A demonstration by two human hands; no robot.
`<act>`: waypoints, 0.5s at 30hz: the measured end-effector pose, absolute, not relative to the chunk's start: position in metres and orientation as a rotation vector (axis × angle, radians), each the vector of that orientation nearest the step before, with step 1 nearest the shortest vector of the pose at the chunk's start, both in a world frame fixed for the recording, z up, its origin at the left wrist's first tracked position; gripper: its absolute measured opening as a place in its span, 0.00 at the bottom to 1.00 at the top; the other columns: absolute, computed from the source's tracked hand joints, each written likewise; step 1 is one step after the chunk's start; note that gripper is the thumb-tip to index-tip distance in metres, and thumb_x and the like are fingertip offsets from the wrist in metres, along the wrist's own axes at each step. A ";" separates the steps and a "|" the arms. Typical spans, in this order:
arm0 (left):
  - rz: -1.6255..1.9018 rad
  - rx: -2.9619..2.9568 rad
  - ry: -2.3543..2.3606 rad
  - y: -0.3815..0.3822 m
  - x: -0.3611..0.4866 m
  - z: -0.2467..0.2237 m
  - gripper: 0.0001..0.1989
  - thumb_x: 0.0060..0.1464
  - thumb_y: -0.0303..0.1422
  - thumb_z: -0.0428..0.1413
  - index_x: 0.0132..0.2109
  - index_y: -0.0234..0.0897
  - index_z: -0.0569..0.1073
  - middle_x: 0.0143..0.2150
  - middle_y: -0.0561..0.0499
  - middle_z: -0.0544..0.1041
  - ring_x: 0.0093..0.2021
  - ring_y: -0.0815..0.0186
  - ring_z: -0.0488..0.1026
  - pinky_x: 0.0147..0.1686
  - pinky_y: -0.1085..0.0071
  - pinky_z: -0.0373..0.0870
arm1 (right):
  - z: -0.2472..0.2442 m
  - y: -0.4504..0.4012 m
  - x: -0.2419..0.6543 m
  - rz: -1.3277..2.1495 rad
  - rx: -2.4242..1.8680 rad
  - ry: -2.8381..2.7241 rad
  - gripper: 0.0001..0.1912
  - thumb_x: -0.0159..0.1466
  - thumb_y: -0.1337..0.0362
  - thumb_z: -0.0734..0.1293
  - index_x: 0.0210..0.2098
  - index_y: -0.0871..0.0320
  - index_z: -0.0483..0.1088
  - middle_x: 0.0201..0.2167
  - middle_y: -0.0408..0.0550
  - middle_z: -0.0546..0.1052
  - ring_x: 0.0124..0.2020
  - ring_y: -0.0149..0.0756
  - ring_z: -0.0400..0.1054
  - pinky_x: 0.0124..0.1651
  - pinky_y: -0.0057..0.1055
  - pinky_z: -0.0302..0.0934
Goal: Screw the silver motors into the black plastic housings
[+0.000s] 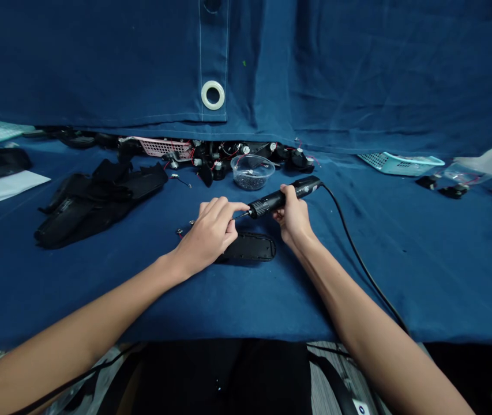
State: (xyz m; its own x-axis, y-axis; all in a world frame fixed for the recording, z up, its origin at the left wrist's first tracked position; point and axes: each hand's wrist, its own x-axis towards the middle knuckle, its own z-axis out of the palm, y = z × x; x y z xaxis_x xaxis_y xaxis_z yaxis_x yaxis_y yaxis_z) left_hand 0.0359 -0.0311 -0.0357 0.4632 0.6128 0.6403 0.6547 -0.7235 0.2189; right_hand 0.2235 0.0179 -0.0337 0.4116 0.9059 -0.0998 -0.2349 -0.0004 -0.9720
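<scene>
My right hand [294,216] is wrapped round a black corded electric screwdriver [271,202], which is tilted with its bit pointing down to the left. My left hand [209,233] is at the bit end. Its index finger reaches to the screwdriver's nose, the thumb lies below the bit, and the other fingers are curled. Whatever its fingers hold is hidden. Below lies a long black plastic shell [250,248] on the blue cloth, its left part covered by my left hand. Small parts with red wires [180,232] show just left of that hand.
Behind the hands stands a clear round tub [252,173] of tiny dark pieces. Several black parts with wires and a pink basket [163,148] line the hanging blue curtain [142,69]. Black molded pieces [98,202] lie left, a turquoise basket [405,164] right. The screwdriver's cord [358,253] runs toward the front edge.
</scene>
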 end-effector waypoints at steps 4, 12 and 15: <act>-1.155 -2.592 -1.146 -0.030 0.036 -0.036 0.18 0.57 0.21 0.47 0.54 0.36 0.66 0.36 0.50 0.69 0.39 0.64 0.66 0.44 0.65 0.61 | -0.032 0.018 0.222 1.098 -1.243 -0.633 0.14 0.57 0.56 0.65 0.24 0.58 0.60 0.14 0.38 0.59 0.15 0.25 0.54 0.15 0.22 0.52; -1.209 -2.512 -1.178 -0.035 0.036 -0.029 0.19 0.58 0.29 0.52 0.57 0.36 0.63 0.43 0.48 0.72 0.46 0.62 0.69 0.51 0.60 0.58 | -0.030 0.018 0.224 1.249 -1.208 -0.514 0.14 0.56 0.56 0.65 0.25 0.58 0.58 0.14 0.39 0.62 0.15 0.24 0.55 0.14 0.20 0.50; -1.223 -2.478 -1.190 -0.035 0.035 -0.029 0.17 0.58 0.31 0.53 0.54 0.37 0.65 0.45 0.47 0.74 0.47 0.61 0.70 0.52 0.59 0.57 | -0.030 0.019 0.225 1.275 -1.193 -0.498 0.14 0.56 0.55 0.65 0.25 0.58 0.58 0.15 0.40 0.63 0.14 0.24 0.54 0.14 0.20 0.49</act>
State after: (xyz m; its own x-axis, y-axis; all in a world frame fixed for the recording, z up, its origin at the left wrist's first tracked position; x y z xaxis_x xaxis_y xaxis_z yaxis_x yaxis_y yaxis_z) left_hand 0.0355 -0.0349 -0.0295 0.3599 0.5946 0.7190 0.7023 -0.6799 0.2108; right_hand 0.2253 0.0188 -0.0297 0.2940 0.9051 -0.3072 -0.4576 -0.1489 -0.8766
